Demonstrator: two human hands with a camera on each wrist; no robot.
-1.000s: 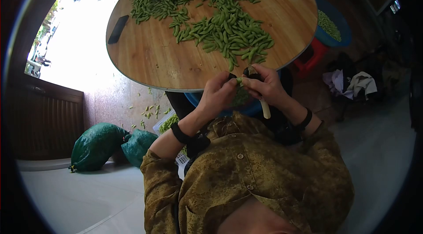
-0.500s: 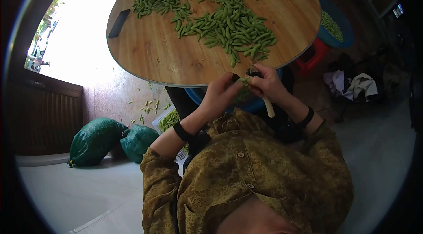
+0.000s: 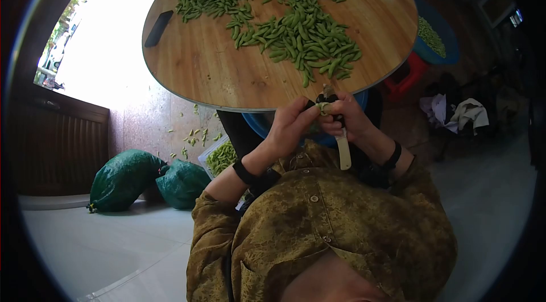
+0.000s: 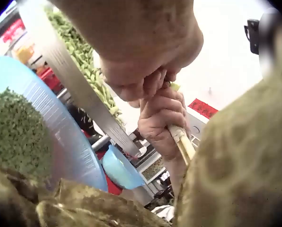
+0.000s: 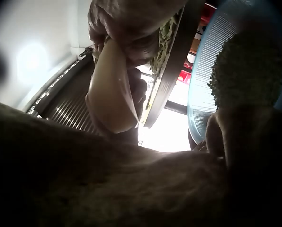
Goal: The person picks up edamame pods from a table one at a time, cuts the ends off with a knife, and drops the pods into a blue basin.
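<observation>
In the head view my left hand and right hand meet in front of the table's near edge. Between their fingertips is a small green soybean pod, partly covered; the left thumb and fingers pinch it. The right hand grips a tool with a flat cream handle pointing back toward the body. Fingers hide most of the tool's working end. That handle shows large in the right wrist view. Beyond the hands, many green soybean pods lie heaped on the round wooden table.
Below the hands is a blue basin of green contents. Another blue basin of shelled beans stands right, near a red stool. A dark flat object lies on the table. Green sacks and a crate are left.
The hands come back together after the left fingers blurred in motion at the pod. The cream handle has swung lower and shows more of its length.
</observation>
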